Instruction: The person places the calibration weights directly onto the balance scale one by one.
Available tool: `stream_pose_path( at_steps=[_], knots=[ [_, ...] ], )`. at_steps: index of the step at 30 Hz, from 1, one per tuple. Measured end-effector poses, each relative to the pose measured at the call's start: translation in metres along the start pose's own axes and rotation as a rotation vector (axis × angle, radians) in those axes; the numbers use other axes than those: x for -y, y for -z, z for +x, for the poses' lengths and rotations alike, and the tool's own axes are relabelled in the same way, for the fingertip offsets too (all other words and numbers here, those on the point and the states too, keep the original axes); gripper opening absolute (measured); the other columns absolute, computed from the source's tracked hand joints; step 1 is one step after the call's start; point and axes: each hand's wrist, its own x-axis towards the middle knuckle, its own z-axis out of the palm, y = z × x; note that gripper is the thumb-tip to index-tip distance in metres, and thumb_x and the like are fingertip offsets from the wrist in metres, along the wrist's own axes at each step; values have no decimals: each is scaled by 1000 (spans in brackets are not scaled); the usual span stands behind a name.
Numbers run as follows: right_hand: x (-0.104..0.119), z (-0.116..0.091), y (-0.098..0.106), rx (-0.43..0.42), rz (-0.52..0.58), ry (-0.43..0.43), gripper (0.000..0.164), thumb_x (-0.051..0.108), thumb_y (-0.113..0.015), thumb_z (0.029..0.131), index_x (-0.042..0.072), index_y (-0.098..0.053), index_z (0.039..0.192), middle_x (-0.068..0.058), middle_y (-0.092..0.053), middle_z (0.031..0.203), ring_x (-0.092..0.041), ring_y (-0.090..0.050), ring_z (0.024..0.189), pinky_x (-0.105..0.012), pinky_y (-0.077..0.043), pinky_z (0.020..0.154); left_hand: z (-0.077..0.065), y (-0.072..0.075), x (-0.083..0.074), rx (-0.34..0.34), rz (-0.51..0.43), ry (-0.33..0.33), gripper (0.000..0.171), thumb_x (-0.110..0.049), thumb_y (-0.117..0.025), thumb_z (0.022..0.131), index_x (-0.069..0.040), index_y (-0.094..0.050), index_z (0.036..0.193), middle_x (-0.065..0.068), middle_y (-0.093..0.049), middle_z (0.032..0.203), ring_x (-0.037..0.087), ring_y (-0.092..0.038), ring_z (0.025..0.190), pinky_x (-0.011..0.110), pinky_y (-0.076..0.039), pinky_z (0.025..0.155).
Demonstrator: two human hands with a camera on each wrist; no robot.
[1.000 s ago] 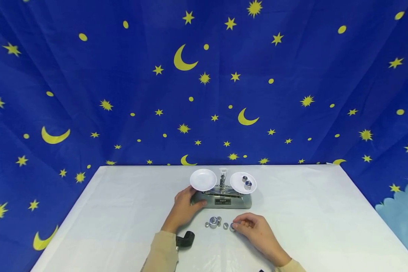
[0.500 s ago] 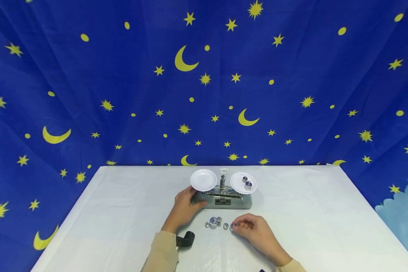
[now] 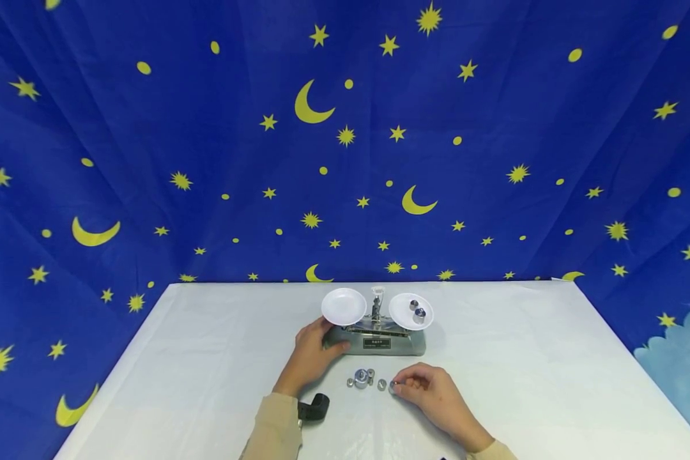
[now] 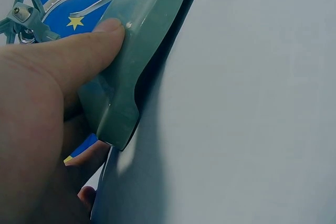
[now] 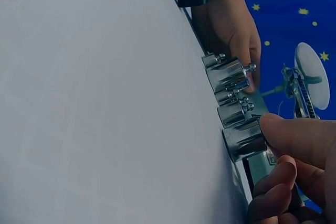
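Shiny metal weight (image 5: pixel 244 141), the one I have, sits at the right end of a short row on the worktop (image 3: pixel 523 364), in front of the scale. My right grip (image 3: pixel 439 399) is pinching its knob between thumb and finger, other fingers curled under; can't tell whether its base touches down. Just left of it: more metal weights (image 3: pixel 361 379), mixed sizes, fat one among small ones, knobs up.

Grey-green balance scale (image 3: pixel 402 346) behind the row, dark label (image 3: pixel 376 344) on front. My left grip (image 3: pixel 309 358) holds its left end, thumb pressed on the base's front, fingers round the back. White left pan (image 3: pixel 344 306) nearest that side. White right pan (image 3: pixel 400 312) carries two small weights (image 3: pixel 419 315).

Beige left sleeve (image 3: pixel 271 425), black bent piece (image 3: pixel 316 407) beside it. Blue cloth (image 3: pixel 253 153) beyond the worktop, yellow stars and moons.
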Motion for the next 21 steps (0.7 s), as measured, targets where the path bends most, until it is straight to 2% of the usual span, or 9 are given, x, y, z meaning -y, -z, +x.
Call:
stream_pose_path(
  at_steps=[21],
  knots=[
    [2,0,3,5,56,-18,17,15,-80,83,6,-75,97,0,-63,78,-9,-54,69,-21,-47,64,0,-1,1,-6,6,-8,63,-29,-75,89,0,-55,141,20,-53,146,37,-46,137,62,-23,115]
  ],
)
